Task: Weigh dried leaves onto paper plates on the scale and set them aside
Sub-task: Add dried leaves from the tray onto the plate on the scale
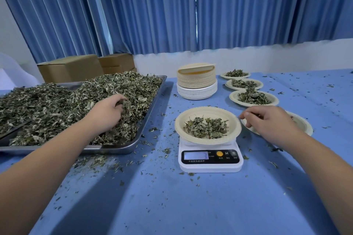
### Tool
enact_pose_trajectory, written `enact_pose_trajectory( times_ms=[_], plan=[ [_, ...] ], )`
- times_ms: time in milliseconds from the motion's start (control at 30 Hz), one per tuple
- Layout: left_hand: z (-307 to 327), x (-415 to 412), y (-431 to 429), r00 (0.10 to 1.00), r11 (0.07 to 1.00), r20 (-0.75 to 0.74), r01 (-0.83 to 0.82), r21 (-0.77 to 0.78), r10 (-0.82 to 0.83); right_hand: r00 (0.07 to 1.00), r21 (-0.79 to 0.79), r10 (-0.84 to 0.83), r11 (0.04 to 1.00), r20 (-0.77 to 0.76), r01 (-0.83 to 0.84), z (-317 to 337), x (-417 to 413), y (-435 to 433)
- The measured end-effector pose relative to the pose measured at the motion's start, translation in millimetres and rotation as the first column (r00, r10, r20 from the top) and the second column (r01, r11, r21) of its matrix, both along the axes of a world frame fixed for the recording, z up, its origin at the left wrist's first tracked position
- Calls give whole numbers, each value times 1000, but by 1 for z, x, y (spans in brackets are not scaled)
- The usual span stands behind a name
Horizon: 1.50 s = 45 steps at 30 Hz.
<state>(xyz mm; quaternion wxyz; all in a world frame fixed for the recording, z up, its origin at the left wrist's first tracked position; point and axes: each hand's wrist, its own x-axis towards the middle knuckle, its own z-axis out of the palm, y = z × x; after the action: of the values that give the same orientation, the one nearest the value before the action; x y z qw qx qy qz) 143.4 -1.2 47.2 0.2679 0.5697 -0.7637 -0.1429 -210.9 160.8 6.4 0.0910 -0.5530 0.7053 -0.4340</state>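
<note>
Along the far wall we see a blue curtain (152, 9). In front of it a table (172, 206) under a blue cloth carries everything else.

1. On the left of the table lies a metal tray (112, 150), heaped with dried leaves (57, 105). Cardboard boxes (70, 68) stand behind it.
2. At the centre rear we note a stack (196, 84) of paper plates, tan ones above white ones.
3. In front of the stack stands a white scale (210, 166). Its display (195, 155) is lit, but we cannot read the figure.
4. One plate (208, 110) sits on the scale and holds a small portion (206, 127) of leaves.
5. Right of the stack, three filled plates (233, 97) lie in a row running away from us. A fourth plate (305, 126) lies nearest, just beside the scale.
6. The left hand (108, 108) is sunk in the heap near the tray's right side, fingers curled round a clump of leaves. The weighed plate lies well to its right, apart from it.
7. The right hand (267, 120) hangs over the fourth plate, fingers loosely curled, thumb tip close to the weighed plate's rim. We cannot tell whether it pinches anything.
8. Leaf scraps (91, 162) litter the cloth, thickest before the tray.
</note>
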Motion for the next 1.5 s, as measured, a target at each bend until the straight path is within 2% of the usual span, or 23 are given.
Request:
enact_pose_trajectory(
  times_ms=[133,267,433,500,633,733,967,1067,1133,1233,1333,1500],
  plan=[
    [24,-27,12,993,996,-92,69,-52,-74,1000,-3,-9,1000,8,9,-1,0,-2],
    [46,-72,27,959,971,-173,203,-126,-223,1000,-14,-7,1000,15,7,-1,0,-2],
    [51,-135,38,923,921,-78,365,-134,-377,1000,-16,2,1000,6,-2,0,-2,-1],
    [45,-153,39,906,904,-40,416,-94,-421,1000,-19,7,1000,8,-7,0,-3,-1],
    [32,-169,40,828,849,200,526,47,-524,1000,-18,26,999,-8,-26,0,-3,-1],
    [27,-168,39,812,840,217,532,111,-542,999,-15,42,999,-2,-42,-1,-4,-1],
    [29,-122,27,898,895,-21,436,-97,-440,999,-4,51,999,7,-51,1,-3,-1],
    [20,-93,21,952,939,10,305,-162,-307,999,-14,43,999,1,-43,0,-2,0],
    [12,-69,14,976,974,132,190,-124,-174,1000,-22,29,999,-4,-29,1,-1,0],
    [-2,-35,6,957,1000,290,23,4,-23,999,-9,26,1000,-20,-26,1,2,1],
    [-23,-18,6,962,993,264,-93,78,70,999,-11,22,1000,-36,-22,1,2,1],
    [-43,-18,13,977,991,196,-102,86,83,999,2,22,1000,-47,-22,0,3,-1]
  ],
)
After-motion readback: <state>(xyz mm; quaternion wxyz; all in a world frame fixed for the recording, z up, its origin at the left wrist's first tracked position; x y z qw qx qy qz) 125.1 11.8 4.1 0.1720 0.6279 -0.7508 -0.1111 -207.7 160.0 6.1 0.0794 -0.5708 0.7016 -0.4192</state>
